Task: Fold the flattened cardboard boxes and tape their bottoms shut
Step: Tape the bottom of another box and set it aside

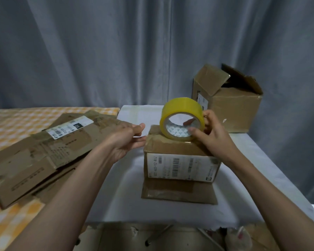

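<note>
While your right hand [209,132] grips the tape roll [182,122] standing on edge atop the folded box [179,156] between your hands, your left hand [127,138], fingers relaxed, hovers just beside its left edge, seemingly nearer the tape's loose end.

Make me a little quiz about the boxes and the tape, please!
1. True or false: the tape roll rests on top of the small box.
2. Which of the hands grips the tape roll? A) the left hand B) the right hand C) both
3. Fill in the missing word: the flattened boxes lie to the ____ of the small box.

Key
1. True.
2. B. The left hand hovers beside the box with its fingers relaxed.
3. Left. The open box stands behind, on the right.
</note>
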`<move>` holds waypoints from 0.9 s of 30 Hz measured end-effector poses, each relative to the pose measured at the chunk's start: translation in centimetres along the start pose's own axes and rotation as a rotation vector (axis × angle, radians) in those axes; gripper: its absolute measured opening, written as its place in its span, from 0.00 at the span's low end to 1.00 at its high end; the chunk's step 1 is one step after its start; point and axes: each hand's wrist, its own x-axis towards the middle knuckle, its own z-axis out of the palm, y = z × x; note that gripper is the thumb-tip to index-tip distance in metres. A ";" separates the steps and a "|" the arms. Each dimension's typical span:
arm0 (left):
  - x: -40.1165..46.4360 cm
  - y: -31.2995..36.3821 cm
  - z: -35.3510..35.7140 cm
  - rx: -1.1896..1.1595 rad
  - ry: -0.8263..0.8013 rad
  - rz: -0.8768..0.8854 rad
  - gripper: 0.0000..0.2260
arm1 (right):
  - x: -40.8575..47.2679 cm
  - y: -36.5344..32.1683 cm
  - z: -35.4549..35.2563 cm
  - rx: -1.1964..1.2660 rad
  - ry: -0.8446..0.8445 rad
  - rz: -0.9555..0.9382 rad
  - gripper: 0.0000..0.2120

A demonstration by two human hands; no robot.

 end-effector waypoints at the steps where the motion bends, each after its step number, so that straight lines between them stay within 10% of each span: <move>1: 0.0 -0.1 0.0 0.012 -0.010 0.001 0.08 | -0.1 0.0 -0.1 0.008 0.023 -0.009 0.12; 27: -0.6 -3.7 1.0 0.158 -0.025 -0.135 0.09 | -0.1 0.4 -0.1 -0.087 0.025 -0.066 0.12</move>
